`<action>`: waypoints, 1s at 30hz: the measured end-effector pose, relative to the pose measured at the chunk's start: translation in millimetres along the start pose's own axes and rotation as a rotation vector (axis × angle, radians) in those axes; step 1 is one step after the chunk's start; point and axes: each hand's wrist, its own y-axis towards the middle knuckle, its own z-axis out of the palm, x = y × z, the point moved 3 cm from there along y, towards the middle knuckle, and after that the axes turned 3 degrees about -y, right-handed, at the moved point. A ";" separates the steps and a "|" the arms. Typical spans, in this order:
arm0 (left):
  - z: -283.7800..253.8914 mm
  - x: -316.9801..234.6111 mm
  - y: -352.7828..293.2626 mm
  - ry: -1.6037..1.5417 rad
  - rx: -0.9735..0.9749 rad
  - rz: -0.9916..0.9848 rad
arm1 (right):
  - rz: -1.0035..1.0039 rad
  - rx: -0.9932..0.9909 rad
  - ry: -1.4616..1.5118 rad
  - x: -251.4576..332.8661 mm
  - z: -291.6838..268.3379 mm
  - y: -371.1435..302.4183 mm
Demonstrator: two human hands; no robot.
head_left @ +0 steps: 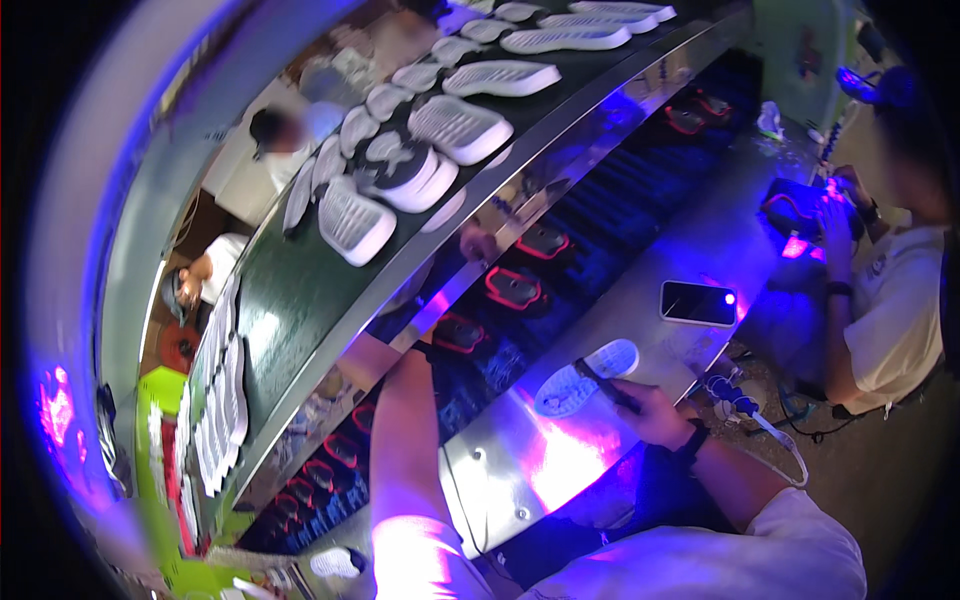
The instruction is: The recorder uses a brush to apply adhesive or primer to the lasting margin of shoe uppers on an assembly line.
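Observation:
My right hand (650, 413), with a dark band at its wrist, is closed around a black slim-handled tool (610, 388) that looks like a brush. Its tip lies over a pale shoe sole (570, 393) resting on the metal bench. My left forearm (405, 450) stretches up and away to the polished metal rail (405, 305). Where it meets the rail, the left hand's fingers cannot be made out. Dark shoe uppers with red edges (515, 288) sit in a row beside that arm.
White shoe soles (460, 128) line the dark green upper belt (285, 290). A phone (697, 303) lies on the bench to the right. Beyond it, a co-worker (890, 300) handles a dark shoe part under purple light. A white cable (785, 440) hangs below the bench edge.

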 end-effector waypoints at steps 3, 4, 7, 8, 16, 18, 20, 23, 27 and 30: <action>38.9 -48.7 -22.7 0.012 0.034 -0.045 | 0.008 -0.014 -0.028 4.0 3.5 -0.6; 37.7 -41.4 -34.3 0.015 0.038 -0.074 | 0.018 0.004 -0.010 1.2 4.3 -0.2; 14.2 -48.4 -42.8 0.000 0.176 -0.148 | 0.031 0.015 -0.047 -6.9 3.4 0.5; -1.7 -46.7 -56.3 -0.009 0.311 -0.197 | 0.024 0.014 -0.028 -4.8 2.8 -0.8; -113.9 -43.8 -293.6 -2.099 0.421 -0.539 | -0.068 -0.044 -0.058 -5.7 -8.9 0.0; -105.1 -16.8 -325.3 -1.986 0.366 -0.546 | -0.030 0.048 -0.071 9.3 -4.7 4.4; -134.6 -29.3 -345.8 -1.606 0.211 -0.336 | 0.182 0.103 0.100 -0.1 -4.9 6.2; -169.8 -41.3 -386.0 -1.132 0.018 -0.075 | 0.157 0.151 0.053 33.3 7.5 -2.3; -179.3 -54.4 -449.8 -1.105 -0.115 0.105 | 0.077 0.177 -0.033 80.4 20.3 -37.5; -190.1 -61.4 -498.3 -0.760 -0.166 0.294 | 0.037 0.220 -0.192 83.1 31.0 -54.3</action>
